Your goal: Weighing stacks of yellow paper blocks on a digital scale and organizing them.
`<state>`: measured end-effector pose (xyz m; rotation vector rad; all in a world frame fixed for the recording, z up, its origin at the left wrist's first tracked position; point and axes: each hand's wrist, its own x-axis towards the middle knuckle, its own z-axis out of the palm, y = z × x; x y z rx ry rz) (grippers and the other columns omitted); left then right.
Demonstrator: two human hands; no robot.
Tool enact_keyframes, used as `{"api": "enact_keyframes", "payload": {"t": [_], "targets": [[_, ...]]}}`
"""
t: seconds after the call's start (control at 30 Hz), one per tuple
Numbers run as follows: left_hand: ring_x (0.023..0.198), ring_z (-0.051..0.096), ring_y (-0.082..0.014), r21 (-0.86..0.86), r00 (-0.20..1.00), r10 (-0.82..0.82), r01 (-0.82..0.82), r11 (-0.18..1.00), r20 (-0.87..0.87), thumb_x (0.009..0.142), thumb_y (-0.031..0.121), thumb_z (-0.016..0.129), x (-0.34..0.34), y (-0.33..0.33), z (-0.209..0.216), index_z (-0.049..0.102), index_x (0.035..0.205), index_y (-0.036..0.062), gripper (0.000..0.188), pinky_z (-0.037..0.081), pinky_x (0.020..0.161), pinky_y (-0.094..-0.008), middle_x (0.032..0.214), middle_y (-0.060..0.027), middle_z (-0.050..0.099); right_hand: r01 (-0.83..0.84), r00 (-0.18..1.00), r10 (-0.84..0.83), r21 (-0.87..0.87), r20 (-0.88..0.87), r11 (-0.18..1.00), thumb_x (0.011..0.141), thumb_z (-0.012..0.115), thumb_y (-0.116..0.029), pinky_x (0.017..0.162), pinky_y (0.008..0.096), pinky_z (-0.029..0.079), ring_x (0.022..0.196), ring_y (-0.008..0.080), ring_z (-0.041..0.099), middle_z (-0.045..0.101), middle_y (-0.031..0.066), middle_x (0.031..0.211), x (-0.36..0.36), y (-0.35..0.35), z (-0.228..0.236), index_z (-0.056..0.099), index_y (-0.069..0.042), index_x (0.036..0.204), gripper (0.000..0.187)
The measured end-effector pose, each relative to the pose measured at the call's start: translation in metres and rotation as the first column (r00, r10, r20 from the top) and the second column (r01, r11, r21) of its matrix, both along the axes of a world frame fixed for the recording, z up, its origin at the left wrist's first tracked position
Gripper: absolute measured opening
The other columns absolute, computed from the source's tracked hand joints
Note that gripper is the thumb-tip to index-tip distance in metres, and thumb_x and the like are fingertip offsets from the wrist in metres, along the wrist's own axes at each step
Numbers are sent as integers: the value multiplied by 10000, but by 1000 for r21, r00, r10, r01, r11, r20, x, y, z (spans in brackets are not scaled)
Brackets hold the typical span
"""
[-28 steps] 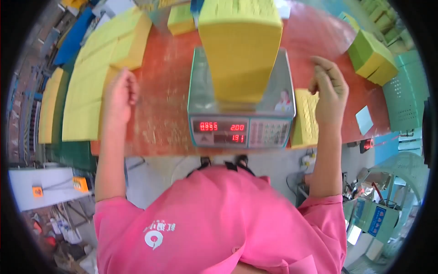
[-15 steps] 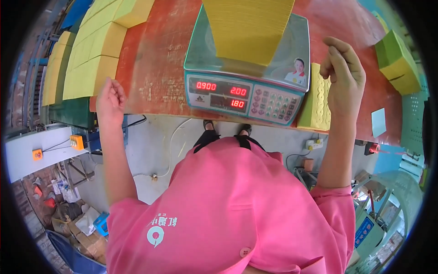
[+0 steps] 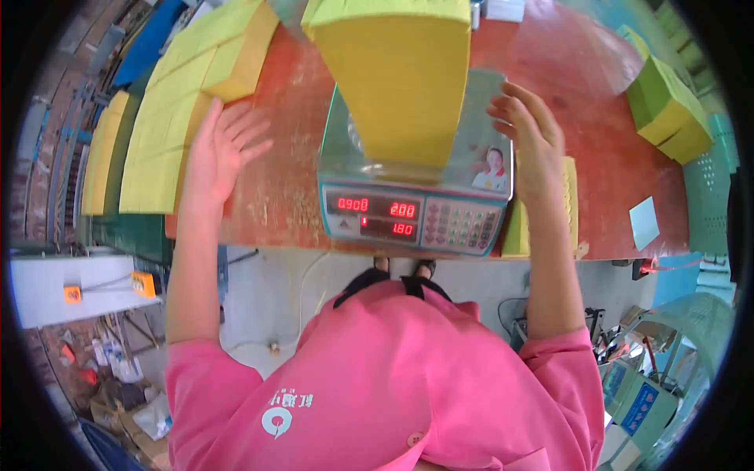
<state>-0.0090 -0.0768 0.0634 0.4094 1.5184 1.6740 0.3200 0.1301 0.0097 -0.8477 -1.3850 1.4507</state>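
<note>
A tall stack of yellow paper point(image 3: 397, 90) stands on the metal pan of a teal electronic scale point(image 3: 412, 216), whose red digits are lit. To the left of the scale my left hand point(image 3: 224, 149) is raised with its fingers spread, holding nothing, close to the yellow stacks at the left. My right hand point(image 3: 530, 133) is over the right edge of the scale's pan, fingers apart and slightly curled, also without anything in it. Both hands are apart from the tall stack. Beneath my right forearm, a smaller yellow bundle point(image 3: 569, 212) with a patterned top lies beside the scale.
Rows of yellow paper stacks point(image 3: 169, 141) fill the left side of the red table point(image 3: 287, 173). More yellow bundles point(image 3: 667, 110) stand at the right, near a pale card point(image 3: 644, 224). A white box point(image 3: 504, 9) is at the back. Below the table lies a cable on the floor.
Both hands have moved inward and forward, toward the stack on the scale. My left hand's fingers have spread. The view has tilted, so more of the stack's top shows.
</note>
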Motion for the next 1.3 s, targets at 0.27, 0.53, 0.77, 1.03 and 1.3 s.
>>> {"api": "enact_keyframes", "payload": {"t": [0.27, 0.53, 0.77, 1.03, 1.3], "targets": [[1223, 540, -202, -70, 834, -544, 539, 839, -92, 904, 541, 586, 42, 160, 80, 512, 1382, 76, 672, 407, 1027, -355, 1364, -76, 565, -38, 999, 38, -2, -27, 999, 1020, 390, -404, 1044, 379, 381, 1250, 267, 510, 550, 175, 1351, -103, 76, -49, 534, -8, 1326, 521], [1121, 619, -209, -220, 646, -762, 751, 622, 51, 932, 488, 557, 34, 125, 74, 507, 1372, 72, 607, 482, 960, -357, 1278, -105, 617, 181, 972, -209, 219, 109, 959, 1011, 466, -274, 986, 344, 428, 1136, 260, 586, 640, 166, 1160, -45, -70, -28, 514, 3, 1303, 405], [1037, 663, -191, -200, 531, -818, 846, 494, 223, 960, 435, 529, 47, 145, 80, 507, 1362, 42, 563, 539, 876, -320, 1252, -92, 637, -11, 994, -48, -519, -100, 855, 1029, 447, -255, 885, 338, 503, 1083, 202, 606, 618, 142, 1202, 4, -183, -70, 512, 3, 1314, 390], [1130, 604, -171, -110, 586, -802, 810, 576, 119, 976, 401, 516, 71, 133, 64, 510, 1360, 49, 521, 489, 957, -314, 1281, -79, 612, -276, 918, 43, -556, -395, 784, 1016, 491, -308, 922, 303, 450, 1060, 139, 565, 627, 34, 1135, 23, -156, -38, 530, -19, 1301, 408], [1082, 615, -153, 117, 751, -616, 652, 749, -239, 988, 411, 485, 209, 203, 75, 547, 1315, 77, 471, 493, 929, -306, 1226, -54, 628, -58, 998, 60, -274, 1, 960, 990, 532, -335, 786, 301, 451, 883, 103, 545, 625, 19, 963, 178, 21, 16, 595, 6, 1171, 391]]}}
